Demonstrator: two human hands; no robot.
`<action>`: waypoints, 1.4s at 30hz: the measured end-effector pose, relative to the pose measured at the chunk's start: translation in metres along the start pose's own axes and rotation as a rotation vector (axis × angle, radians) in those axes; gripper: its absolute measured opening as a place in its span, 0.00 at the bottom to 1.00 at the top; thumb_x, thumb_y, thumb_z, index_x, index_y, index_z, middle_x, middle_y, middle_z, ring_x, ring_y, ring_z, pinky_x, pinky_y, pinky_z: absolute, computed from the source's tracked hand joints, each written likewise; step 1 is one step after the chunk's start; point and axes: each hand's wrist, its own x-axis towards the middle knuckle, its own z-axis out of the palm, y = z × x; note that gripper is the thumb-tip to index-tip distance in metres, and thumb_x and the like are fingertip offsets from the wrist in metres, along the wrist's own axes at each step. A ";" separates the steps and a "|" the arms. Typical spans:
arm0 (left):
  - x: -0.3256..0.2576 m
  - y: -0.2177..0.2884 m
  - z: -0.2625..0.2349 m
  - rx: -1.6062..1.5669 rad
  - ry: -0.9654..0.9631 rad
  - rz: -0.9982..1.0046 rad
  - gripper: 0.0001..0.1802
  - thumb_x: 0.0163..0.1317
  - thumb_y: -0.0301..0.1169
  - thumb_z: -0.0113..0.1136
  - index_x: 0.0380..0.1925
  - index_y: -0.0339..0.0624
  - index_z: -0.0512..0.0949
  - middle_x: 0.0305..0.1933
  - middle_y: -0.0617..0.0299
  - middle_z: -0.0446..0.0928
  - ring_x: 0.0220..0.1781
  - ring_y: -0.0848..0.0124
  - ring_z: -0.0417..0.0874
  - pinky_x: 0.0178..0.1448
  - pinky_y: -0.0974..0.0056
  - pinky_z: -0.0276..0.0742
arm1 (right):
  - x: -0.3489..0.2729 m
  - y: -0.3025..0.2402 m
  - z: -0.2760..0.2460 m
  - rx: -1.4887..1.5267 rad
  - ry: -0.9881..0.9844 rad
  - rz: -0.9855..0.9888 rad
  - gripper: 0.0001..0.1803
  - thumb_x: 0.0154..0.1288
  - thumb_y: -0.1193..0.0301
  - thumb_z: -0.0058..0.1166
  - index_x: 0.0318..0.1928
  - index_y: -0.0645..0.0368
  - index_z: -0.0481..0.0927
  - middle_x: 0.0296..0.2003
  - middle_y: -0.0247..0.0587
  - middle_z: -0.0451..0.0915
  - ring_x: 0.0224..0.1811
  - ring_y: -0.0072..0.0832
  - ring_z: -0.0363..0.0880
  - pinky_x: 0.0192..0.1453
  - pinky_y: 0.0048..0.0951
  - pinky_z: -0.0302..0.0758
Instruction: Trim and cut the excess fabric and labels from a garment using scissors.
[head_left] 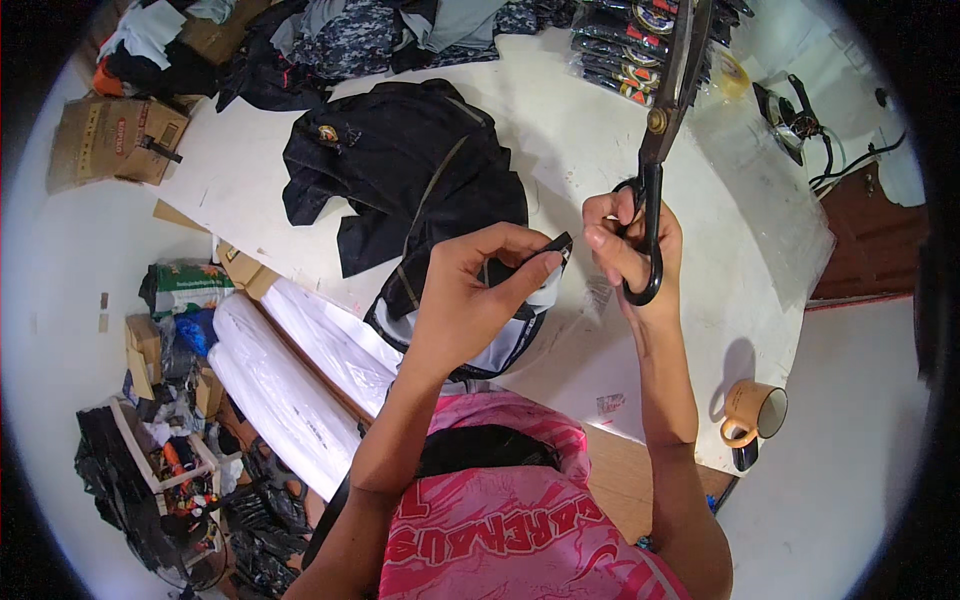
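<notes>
A black garment [400, 160] with pale seam lines and a small round emblem lies crumpled on the white table. My left hand [480, 280] pinches a black edge of it between thumb and fingers, lifting that edge off the table near the table's front. Large scissors [656, 130] with black handles are in my right hand [640, 245], fingers around the loops and the dark blades pointing up and away. The blades are apart from the garment. Grey and white cloth of the garment shows below my left hand.
Folded dark and camouflage clothes [350, 40] lie along the far edge, with stacked plastic-wrapped packets [620, 50] at far right. An iron [785, 120] and an orange mug [755, 412] are at right. A cardboard box [120, 138] and white plastic-wrapped rolls [275, 380] are at left.
</notes>
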 end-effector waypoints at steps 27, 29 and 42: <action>-0.003 0.003 -0.002 0.029 -0.032 0.003 0.05 0.57 0.18 0.63 0.35 0.32 0.81 0.32 0.65 0.80 0.35 0.81 0.76 0.42 0.74 0.70 | -0.002 -0.004 -0.001 -0.017 -0.031 0.062 0.19 0.50 0.83 0.66 0.33 0.53 0.67 0.29 0.40 0.80 0.16 0.09 0.62 0.16 0.12 0.55; -0.002 0.003 -0.005 0.020 -0.031 0.015 0.06 0.58 0.18 0.63 0.36 0.33 0.81 0.32 0.66 0.80 0.35 0.81 0.76 0.42 0.74 0.70 | -0.001 -0.006 -0.002 0.003 -0.020 0.067 0.19 0.50 0.83 0.66 0.33 0.54 0.67 0.28 0.40 0.79 0.16 0.09 0.62 0.16 0.12 0.55; 0.019 0.022 -0.029 -0.297 0.253 0.111 0.07 0.65 0.24 0.57 0.40 0.33 0.79 0.36 0.64 0.80 0.38 0.80 0.78 0.43 0.74 0.71 | 0.003 -0.023 -0.023 -0.858 -0.170 -0.398 0.29 0.36 0.65 0.79 0.18 0.55 0.63 0.15 0.26 0.63 0.16 0.16 0.56 0.20 0.21 0.54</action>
